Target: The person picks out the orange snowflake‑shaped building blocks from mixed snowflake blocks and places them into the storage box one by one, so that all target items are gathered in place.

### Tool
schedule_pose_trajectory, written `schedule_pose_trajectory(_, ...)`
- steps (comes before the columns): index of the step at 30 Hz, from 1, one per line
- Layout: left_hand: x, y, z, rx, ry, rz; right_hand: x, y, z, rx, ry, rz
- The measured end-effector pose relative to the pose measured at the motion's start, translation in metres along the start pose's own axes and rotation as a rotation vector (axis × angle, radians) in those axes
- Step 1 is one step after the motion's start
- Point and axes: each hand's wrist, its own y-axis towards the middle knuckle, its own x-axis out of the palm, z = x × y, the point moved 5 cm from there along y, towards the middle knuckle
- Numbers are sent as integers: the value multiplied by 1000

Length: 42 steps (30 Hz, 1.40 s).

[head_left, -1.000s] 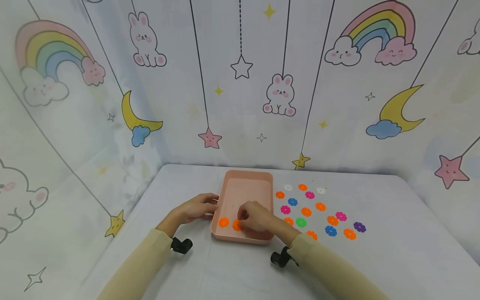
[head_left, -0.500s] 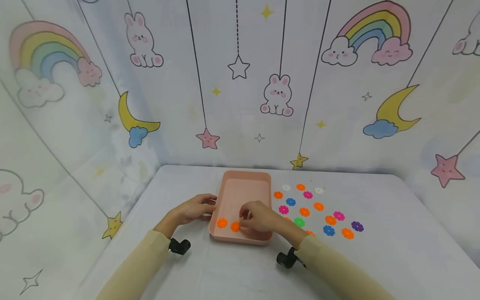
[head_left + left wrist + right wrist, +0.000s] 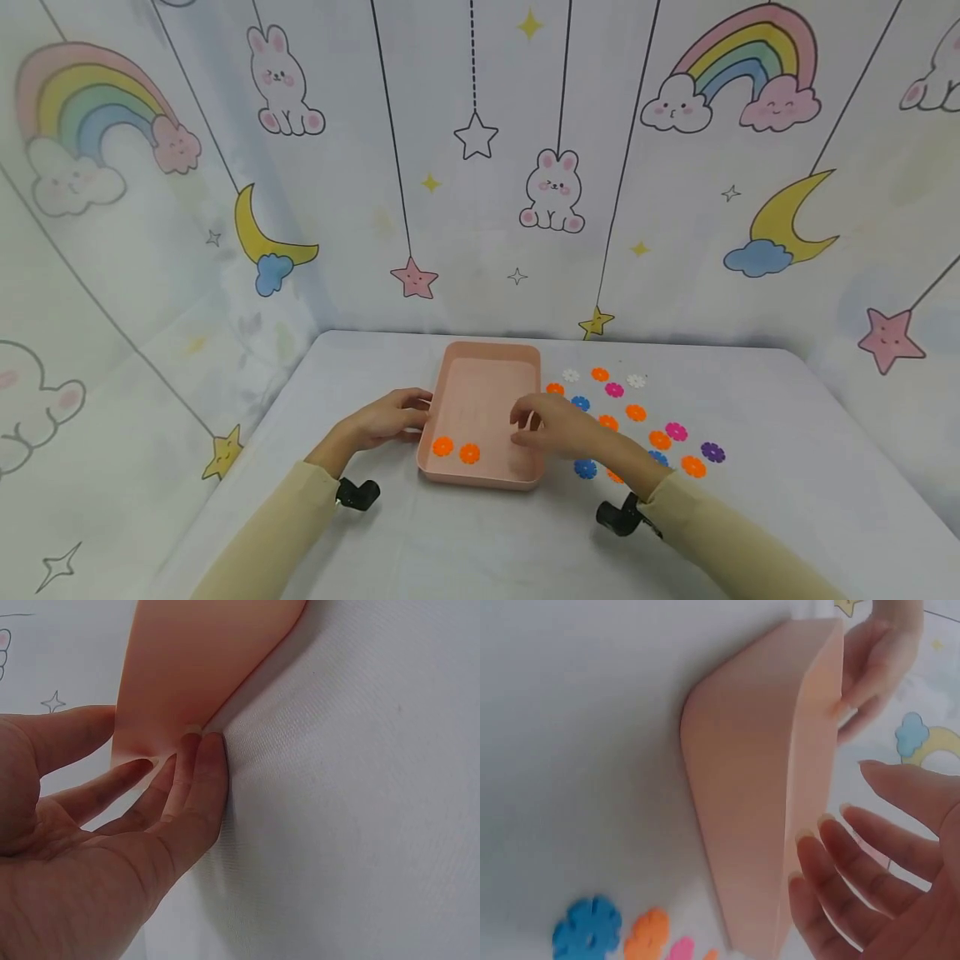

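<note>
Head view, bottom edge: two beige sleeves [image 3: 273, 533] reached in, a black wrist camera [image 3: 358, 494] below the left cuff, over the white-covered counter [image 3: 465, 550]. Lower centre-left: left hand [image 3: 382, 419] rested at the left side of the pink tray [image 3: 487, 379]; grip loose, fingers extended, fingertips against the outer wall in the left wrist view. Lower centre-right: right hand [image 3: 558, 427] hung over the tray's right side; grip slack, nothing held, fingers bent and apart. Could not tell whether they touched the rim. Tray lay between the hands, lower middle of frame. Two orange discs [image 3: 469, 453], flower-shaped, lay in its lower left part, just beside each other. Right of the tray, more discs lay scattered: a blue disc [image 3: 585, 469] below the right forearm, a purple disc [image 3: 713, 452] rightmost, two white discs [image 3: 636, 381] toward the top. Upper frame: backdrop cloth [image 3: 480, 217] printed with rabbits, moons, rainbows, stars.
</note>
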Motion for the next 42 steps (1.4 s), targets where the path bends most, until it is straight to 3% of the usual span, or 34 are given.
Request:
schedule_pose_trajectory(5,-1,0,0,4,-3,-3,-21,-15,13,-46,6,6)
schedule_pose_trajectory(11,-1,-1,0,12,-11,-14,-48,-38,36,-38,3,25)
schedule_pose_trajectory(22,0,-3,2,20,21,-3,-96,-72,97,92,-43,134)
schedule_pose_trajectory(30,0,-2,1,8,9,10,-101,-81,138,177,-53,158)
schedule_pose_trajectory(42,0,-2,1,16,3,-6,-94,-82,177,287,15,87)
